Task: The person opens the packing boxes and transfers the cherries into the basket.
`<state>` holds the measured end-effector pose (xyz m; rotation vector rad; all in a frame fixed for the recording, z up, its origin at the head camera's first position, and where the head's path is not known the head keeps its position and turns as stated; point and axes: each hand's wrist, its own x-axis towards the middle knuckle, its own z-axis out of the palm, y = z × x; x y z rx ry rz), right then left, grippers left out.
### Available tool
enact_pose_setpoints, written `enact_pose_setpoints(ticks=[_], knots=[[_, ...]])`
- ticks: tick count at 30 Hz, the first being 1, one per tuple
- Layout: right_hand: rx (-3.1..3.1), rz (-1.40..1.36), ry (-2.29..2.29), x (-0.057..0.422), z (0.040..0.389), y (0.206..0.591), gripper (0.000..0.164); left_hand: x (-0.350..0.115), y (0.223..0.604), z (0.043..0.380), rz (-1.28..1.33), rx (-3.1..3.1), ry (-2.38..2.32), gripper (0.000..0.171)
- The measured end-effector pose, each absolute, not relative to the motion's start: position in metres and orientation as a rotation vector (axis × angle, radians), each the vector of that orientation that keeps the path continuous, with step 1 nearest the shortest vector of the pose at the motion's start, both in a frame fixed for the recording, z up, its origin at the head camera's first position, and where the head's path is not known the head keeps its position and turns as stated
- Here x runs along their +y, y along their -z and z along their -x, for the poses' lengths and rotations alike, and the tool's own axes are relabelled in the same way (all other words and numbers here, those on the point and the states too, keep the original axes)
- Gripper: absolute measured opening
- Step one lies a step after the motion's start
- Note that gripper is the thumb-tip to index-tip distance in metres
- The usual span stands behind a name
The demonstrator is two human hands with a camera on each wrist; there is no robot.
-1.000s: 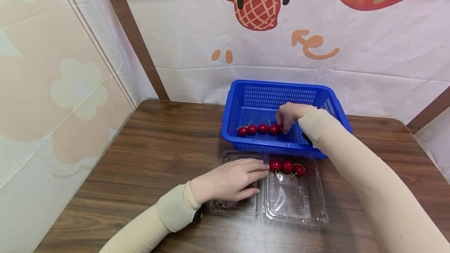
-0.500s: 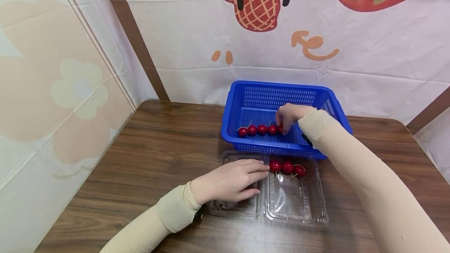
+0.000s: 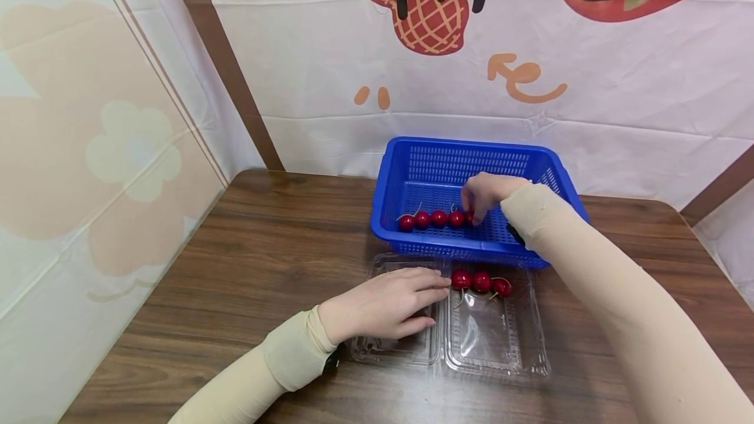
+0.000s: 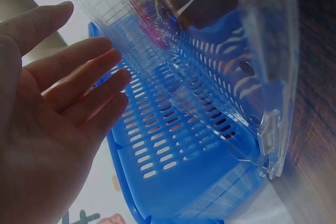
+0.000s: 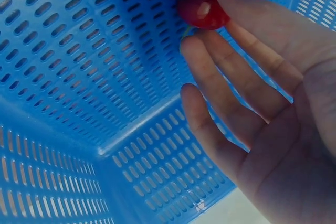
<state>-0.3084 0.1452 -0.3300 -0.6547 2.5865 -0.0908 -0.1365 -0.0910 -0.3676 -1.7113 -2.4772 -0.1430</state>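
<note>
My right hand (image 3: 483, 194) reaches into a blue plastic basket (image 3: 480, 244). In the right wrist view, its thumb and fingers pinch a red cherry (image 5: 202, 4) with a green stem, at the right end of a row. Several other cherries (image 3: 438, 218) lie to the left along the basket's near side. My left hand (image 3: 389, 303) lies palm down with fairly straight fingers over the left half of a clear plastic clamshell box (image 3: 483, 345). Its fingertips come close to 3 cherries (image 3: 482, 281) at the back of the box's right half.
The opened box lies flat on a brown wooden table (image 3: 265, 260), directly in front of the basket. A printed white cloth (image 3: 318, 51) hangs behind the table, and another pale cloth (image 3: 71, 169) borders its left side.
</note>
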Motion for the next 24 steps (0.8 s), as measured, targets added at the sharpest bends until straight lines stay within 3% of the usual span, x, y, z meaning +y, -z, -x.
enact_pose_setpoints(ticks=[24], knots=[[2.645,0.733,0.057,0.152,0.301,0.299,0.019,-0.09,0.367,0.135,1.711,-2.499,0.129,0.048]])
